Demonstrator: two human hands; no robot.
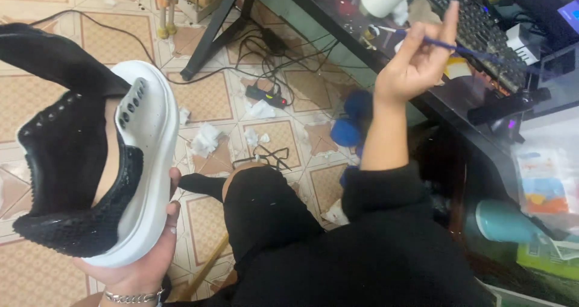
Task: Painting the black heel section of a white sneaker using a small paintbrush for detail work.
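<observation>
Black shoe (72, 156) in left hand (142, 265); right hand (416, 63) grips blue brush (464, 49).

The left hand (142, 265) grips a black shoe (78, 168) by its white sole; the right hand (416, 63) holds a thin blue brush (476, 52) above the surface's (446, 99) edge.

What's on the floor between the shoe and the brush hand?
In the head view, tissue scraps, cables and a power strip lie between the shoe and right hand.
</observation>
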